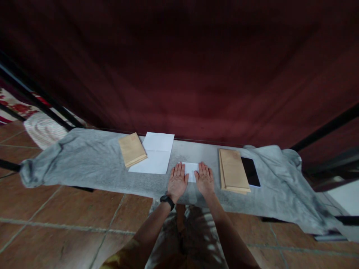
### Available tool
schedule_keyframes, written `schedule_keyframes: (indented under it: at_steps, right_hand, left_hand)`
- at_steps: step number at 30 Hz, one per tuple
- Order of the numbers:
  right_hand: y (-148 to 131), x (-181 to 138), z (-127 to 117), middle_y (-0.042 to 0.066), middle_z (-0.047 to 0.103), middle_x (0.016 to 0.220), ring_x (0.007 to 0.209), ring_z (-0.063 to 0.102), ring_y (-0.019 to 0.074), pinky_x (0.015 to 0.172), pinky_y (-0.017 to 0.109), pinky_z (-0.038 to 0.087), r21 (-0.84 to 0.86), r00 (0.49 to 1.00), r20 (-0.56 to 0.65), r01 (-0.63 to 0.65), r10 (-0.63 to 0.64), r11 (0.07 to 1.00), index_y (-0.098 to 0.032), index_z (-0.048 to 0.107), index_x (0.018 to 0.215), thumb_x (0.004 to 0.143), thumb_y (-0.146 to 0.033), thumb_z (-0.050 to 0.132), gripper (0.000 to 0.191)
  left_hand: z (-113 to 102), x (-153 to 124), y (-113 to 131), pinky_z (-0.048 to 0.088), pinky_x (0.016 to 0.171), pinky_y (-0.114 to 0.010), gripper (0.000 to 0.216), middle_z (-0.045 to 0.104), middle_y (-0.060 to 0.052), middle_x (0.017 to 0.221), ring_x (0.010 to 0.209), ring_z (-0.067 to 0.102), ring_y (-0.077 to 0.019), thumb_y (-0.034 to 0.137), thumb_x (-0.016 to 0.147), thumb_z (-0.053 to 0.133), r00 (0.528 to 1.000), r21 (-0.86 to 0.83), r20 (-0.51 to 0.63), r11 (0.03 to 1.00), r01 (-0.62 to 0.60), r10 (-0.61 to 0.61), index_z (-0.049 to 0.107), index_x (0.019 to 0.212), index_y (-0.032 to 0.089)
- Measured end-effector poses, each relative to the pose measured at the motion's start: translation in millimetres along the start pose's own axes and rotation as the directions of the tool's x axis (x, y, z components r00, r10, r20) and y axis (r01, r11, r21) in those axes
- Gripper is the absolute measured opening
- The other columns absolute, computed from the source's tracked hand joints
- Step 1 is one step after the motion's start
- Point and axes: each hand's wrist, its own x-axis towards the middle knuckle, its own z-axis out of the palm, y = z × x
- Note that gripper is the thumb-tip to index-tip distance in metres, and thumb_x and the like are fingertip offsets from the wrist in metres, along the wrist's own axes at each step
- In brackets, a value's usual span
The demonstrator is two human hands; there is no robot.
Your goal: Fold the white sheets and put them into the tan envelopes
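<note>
Dim overall, with the dark red curtain (179, 67) sinking to near-black toward the far top. The white sheet (157, 153) and folded paper (192, 171) are reading brightest and still holding detail. The grey cloth (84, 160) is casting a soft shadow on the tiles (70, 213) (fuzzy edge). Dappled light is falling near centre, on the lap (196, 239). Wide-angle distortion is bending the black bars (36, 97) at the left and right edges. Fine detail is smearing and going grainy in the dark areas.
</note>
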Motion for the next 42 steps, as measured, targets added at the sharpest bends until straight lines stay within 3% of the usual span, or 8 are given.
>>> schedule_keyframes:
  at_steps: [12,18,23,28,42]
  right_hand:
    - [-1,-1,1,0.014,0.035,0.159,0.146,0.032,0.0259,0.120,0.047,0.018,-0.021,1.000,0.025,-0.010,0.010,1.000,-0.011,0.033,0.153,0.104,-0.036,0.029,0.055]
    - [-2,0,-4,0.014,0.034,0.159,0.147,0.031,0.0255,0.120,0.048,0.018,-0.019,0.998,0.056,-0.015,0.017,1.000,-0.012,0.033,0.153,0.104,-0.033,0.028,0.055]
    - [-2,0,-6,0.013,0.034,0.159,0.147,0.031,0.0243,0.120,0.046,0.017,-0.014,0.998,0.064,-0.016,0.017,1.000,-0.012,0.034,0.153,0.102,-0.030,0.027,0.054]
    - [-1,0,-5,0.014,0.034,0.159,0.146,0.031,0.0254,0.120,0.048,0.017,-0.016,0.998,0.055,-0.013,0.014,1.000,-0.012,0.033,0.153,0.103,-0.033,0.028,0.055]
    - [2,-1,2,0.014,0.035,0.158,0.146,0.033,0.0256,0.120,0.047,0.018,-0.020,1.000,0.011,-0.005,0.005,1.000,-0.010,0.034,0.153,0.104,-0.036,0.030,0.056]
  left_hand:
    - [-7,-2,0,0.023,0.123,-0.045,0.053,0.039,-0.014,0.157,0.149,0.029,-0.0234,0.034,0.103,0.029,0.998,-0.047,-0.034,0.997,-0.061,0.060,0.044,0.147,0.010]
    - [-2,3,20,0.026,0.122,-0.043,0.053,0.040,-0.009,0.157,0.148,0.030,-0.0204,0.039,0.104,0.024,0.986,-0.148,0.008,0.975,-0.165,0.168,0.042,0.149,0.016]
    - [5,12,29,0.020,0.124,-0.046,0.054,0.036,-0.008,0.159,0.151,0.022,-0.0217,0.041,0.103,0.026,0.989,-0.099,0.064,0.987,-0.127,0.133,0.042,0.150,0.019]
    - [5,21,17,0.017,0.124,-0.045,0.053,0.033,-0.007,0.160,0.151,0.022,-0.0213,0.038,0.103,0.026,0.986,-0.074,0.061,0.986,-0.150,0.154,0.040,0.151,0.018]
    - [7,18,1,0.019,0.123,-0.045,0.060,0.032,-0.011,0.160,0.150,0.026,-0.0242,0.044,0.102,0.028,1.000,0.019,0.012,1.000,-0.018,0.018,0.034,0.154,0.015]
